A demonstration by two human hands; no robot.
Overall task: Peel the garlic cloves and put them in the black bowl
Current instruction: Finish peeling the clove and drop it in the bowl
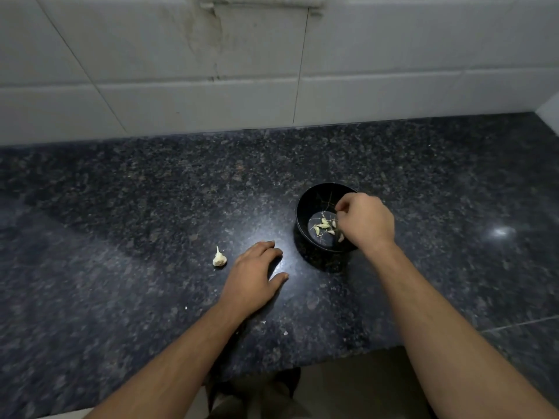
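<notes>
The right hand (367, 222) is hovering over the right side of the black bowl (305, 213), knuckles up, with its fingers curled down toward the inside; whether anything is pinched between the fingertips cannot be told, since the back of the hand is hiding them. The left hand (252, 276) is resting palm down on the counter (151, 207), its fingers lying relaxed and slightly spread, the thumb pointing toward the bowl, holding nothing.

The black bowl is standing upright on the dark speckled counter, just to the right of the left hand and partly covered by the right hand and wrist. Inside it, several pale peeled garlic cloves (325, 226) are lying scattered on the bottom, close together, along with a few thin strands that look like stem or skin. The inner wall of the bowl is showing fine light scratches or threads.

A remaining piece of the garlic bulb (219, 259), white with a short stalk pointing up, is sitting on the counter just beside the left hand's outer fingers, not touching them. A few tiny white flecks (285, 333) are lying on the counter near the left forearm.

Behind the counter, a wall of large white tiles (181, 86) is rising, stained along one seam.
</notes>
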